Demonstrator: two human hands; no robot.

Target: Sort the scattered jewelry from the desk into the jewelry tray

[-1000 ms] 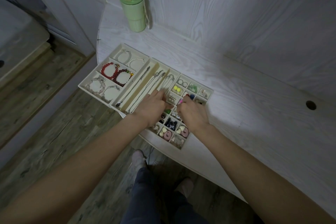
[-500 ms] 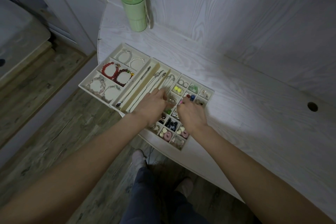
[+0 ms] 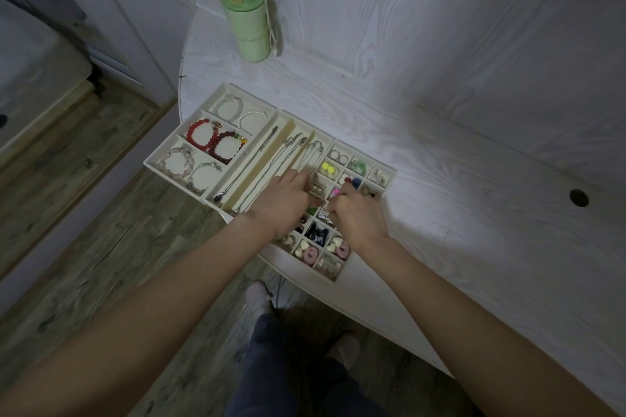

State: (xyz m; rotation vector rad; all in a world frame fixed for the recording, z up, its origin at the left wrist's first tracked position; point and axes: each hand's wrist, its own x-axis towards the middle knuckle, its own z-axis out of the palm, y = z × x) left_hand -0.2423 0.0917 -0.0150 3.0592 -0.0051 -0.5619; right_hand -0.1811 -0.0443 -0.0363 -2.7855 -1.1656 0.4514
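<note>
While both hands work over the small-compartment grid at the centre of the frame, the tray [image 3: 340,272] sits at the curved near edge of the white surface [image 3: 474,230], its left end hanging a little past that edge. The left hand [image 3: 283,203] lies palm down with fingers stretched forward over the grid's left column and the neighbouring necklace slot; its grip looks loose and flat, and I cannot tell whether anything is under the fingertips. The right hand [image 3: 359,217] is curled, knuckles up, fingertips tucked down into a middle compartment beside a pink piece [image 3: 336,192]; whatever it pinches is hidden. At the left of the tray, red bracelets [image 3: 203,135] and pale bead bracelets [image 3: 176,162] fill square sections, and thin necklaces [image 3: 271,162] lie along the long slots. Yellow beads [image 3: 328,167] sit in an upper compartment, pink rings [image 3: 311,254] in the nearest ones. A green cup [image 3: 249,22] stands upright at the upper left, against the wall.
</note>
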